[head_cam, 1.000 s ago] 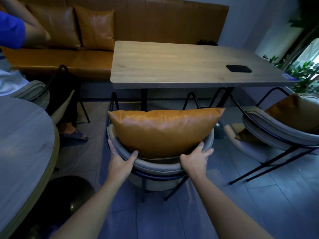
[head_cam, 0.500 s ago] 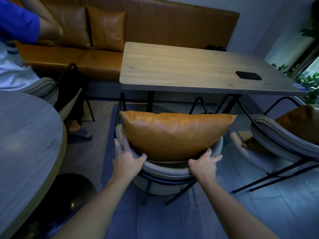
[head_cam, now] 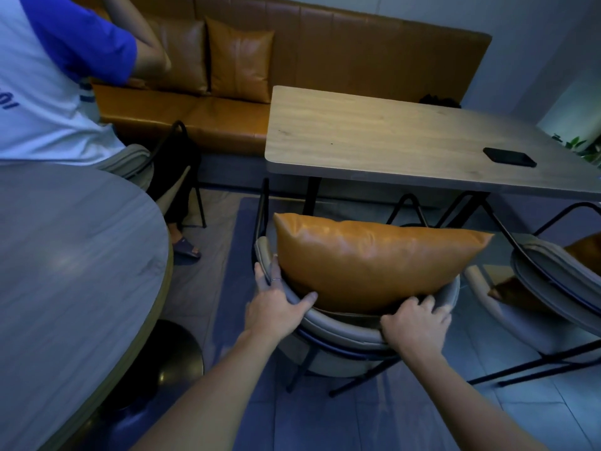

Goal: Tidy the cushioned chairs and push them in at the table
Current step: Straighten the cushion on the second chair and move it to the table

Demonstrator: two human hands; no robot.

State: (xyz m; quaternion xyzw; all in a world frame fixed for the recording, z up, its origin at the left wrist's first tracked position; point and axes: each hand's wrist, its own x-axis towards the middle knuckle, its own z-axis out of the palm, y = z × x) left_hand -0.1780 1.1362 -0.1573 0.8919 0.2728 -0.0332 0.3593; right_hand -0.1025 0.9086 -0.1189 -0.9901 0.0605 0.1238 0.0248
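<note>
A grey padded chair (head_cam: 344, 330) with thin black legs stands in front of the rectangular wooden table (head_cam: 383, 141), its seat toward the table's near edge. An orange leather cushion (head_cam: 370, 262) stands upright against its backrest. My left hand (head_cam: 276, 307) grips the left of the curved backrest rim, and my right hand (head_cam: 416, 323) grips the rim on the right, fingers curled over it. A second grey chair (head_cam: 553, 278) with an orange cushion (head_cam: 585, 252) stands at the right, angled away from the table.
A round grey table (head_cam: 74, 262) on a dark pedestal fills the left. A person in a white and blue shirt (head_cam: 48, 79) sits at it on another chair. An orange bench (head_cam: 227, 118) with cushions runs behind. A black phone (head_cam: 509, 156) lies on the wooden table.
The chair has moved a little toward the table with both hands on its backrest. My right hand's fingers have curled tighter over the rim. My view has swung left.
</note>
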